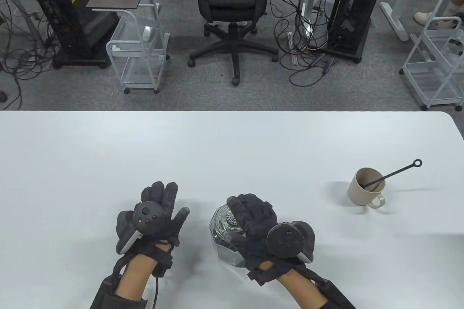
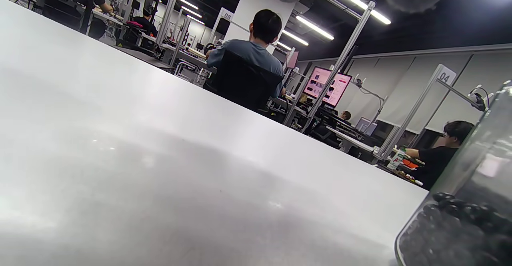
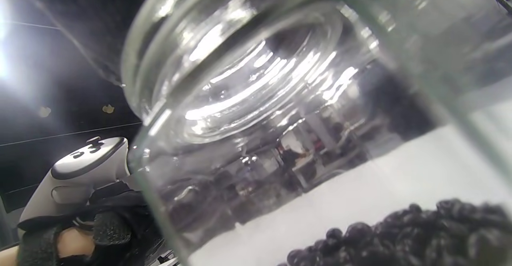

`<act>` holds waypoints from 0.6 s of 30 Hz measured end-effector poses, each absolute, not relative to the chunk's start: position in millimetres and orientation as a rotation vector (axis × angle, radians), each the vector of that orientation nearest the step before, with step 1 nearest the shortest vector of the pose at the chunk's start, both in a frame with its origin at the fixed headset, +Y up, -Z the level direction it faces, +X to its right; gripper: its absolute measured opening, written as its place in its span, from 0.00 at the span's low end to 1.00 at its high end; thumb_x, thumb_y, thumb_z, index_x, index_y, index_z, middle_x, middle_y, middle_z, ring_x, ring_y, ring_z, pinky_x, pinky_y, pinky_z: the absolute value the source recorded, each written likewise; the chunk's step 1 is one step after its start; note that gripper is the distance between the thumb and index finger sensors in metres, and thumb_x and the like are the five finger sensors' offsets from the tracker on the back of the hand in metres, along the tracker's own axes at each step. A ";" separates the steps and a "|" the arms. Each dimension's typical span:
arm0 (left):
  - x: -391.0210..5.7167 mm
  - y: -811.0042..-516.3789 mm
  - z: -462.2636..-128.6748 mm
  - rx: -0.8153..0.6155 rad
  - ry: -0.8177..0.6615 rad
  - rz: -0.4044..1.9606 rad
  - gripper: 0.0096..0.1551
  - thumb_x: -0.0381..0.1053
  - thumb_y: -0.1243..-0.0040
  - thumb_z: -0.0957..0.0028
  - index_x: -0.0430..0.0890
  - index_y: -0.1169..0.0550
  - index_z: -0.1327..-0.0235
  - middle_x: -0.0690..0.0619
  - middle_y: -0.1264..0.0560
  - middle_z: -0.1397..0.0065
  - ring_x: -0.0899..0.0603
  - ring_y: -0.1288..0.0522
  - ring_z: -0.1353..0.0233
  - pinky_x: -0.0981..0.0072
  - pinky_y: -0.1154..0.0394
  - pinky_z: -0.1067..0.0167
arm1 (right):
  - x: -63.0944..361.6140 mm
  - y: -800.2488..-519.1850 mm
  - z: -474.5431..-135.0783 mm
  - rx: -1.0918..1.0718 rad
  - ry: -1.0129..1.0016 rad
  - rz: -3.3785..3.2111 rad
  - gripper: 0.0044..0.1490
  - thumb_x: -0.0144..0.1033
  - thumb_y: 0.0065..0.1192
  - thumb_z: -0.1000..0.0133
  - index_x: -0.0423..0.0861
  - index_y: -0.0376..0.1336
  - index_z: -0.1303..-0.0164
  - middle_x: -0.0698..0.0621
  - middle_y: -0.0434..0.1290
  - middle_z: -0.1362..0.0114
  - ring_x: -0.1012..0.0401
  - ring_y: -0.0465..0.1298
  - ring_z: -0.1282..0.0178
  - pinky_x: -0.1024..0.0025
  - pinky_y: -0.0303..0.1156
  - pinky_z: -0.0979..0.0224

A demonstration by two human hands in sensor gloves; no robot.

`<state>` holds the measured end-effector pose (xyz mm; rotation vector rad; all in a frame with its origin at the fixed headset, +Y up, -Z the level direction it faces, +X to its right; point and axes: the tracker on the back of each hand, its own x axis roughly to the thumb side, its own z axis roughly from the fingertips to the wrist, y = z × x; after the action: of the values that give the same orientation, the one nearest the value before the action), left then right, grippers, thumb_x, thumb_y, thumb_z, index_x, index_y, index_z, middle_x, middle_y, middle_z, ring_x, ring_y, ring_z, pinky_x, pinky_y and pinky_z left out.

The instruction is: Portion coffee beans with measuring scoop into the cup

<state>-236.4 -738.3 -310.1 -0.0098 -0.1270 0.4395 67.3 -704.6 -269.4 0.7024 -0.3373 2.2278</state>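
At the table's near edge we see, from left to right, the left hand [image 1: 156,216] flat and holding nothing, just beside the glass jar of coffee beans [image 1: 226,238], whose lidded top the right hand [image 1: 253,222] grips with curled fingers. Well apart to the right stands the cup [image 1: 365,187], the measuring scoop [image 1: 393,173] leaning in it, handle pointing up-right; we judge the right hand nearer.

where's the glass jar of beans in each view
Table view: glass jar at bottom centre, under the right hand, which grips its top.
Left wrist view: jar at the lower right corner, beans inside.
Right wrist view: jar fills most of the frame.
Shared landmark: the white table.
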 end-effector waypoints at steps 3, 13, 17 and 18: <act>-236.1 -740.9 -311.2 -0.029 -0.123 0.432 0.49 0.74 0.57 0.48 0.52 0.48 0.17 0.40 0.54 0.13 0.22 0.55 0.17 0.22 0.50 0.32 | 67.3 -704.3 -268.7 0.712 -0.355 2.215 0.47 0.50 0.72 0.48 0.48 0.55 0.22 0.34 0.57 0.22 0.27 0.59 0.22 0.16 0.49 0.33; -236.0 -740.7 -310.5 -0.034 -0.120 0.434 0.49 0.74 0.57 0.48 0.52 0.48 0.17 0.39 0.54 0.13 0.22 0.55 0.17 0.22 0.50 0.32 | 98.4 -686.0 -260.8 0.595 -0.505 2.001 0.47 0.51 0.72 0.49 0.45 0.56 0.23 0.32 0.59 0.24 0.27 0.61 0.24 0.17 0.51 0.33; -236.4 -742.2 -309.8 -0.036 -0.116 0.453 0.49 0.74 0.57 0.48 0.52 0.48 0.17 0.39 0.54 0.13 0.22 0.55 0.17 0.22 0.50 0.32 | 127.7 -680.7 -263.6 0.493 -0.544 2.003 0.47 0.53 0.73 0.49 0.44 0.58 0.24 0.31 0.62 0.26 0.27 0.65 0.27 0.19 0.55 0.33; -236.5 -743.1 -309.9 -0.044 -0.114 0.455 0.49 0.74 0.57 0.48 0.52 0.48 0.17 0.39 0.54 0.13 0.22 0.55 0.17 0.22 0.50 0.32 | 134.6 -680.7 -265.5 0.470 -0.548 2.013 0.47 0.53 0.73 0.49 0.44 0.59 0.24 0.31 0.62 0.26 0.27 0.66 0.28 0.20 0.55 0.34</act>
<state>-236.5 -743.1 -309.9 -0.0439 -0.1142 0.4548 134.6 -680.7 -265.5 0.4699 -0.5476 2.0134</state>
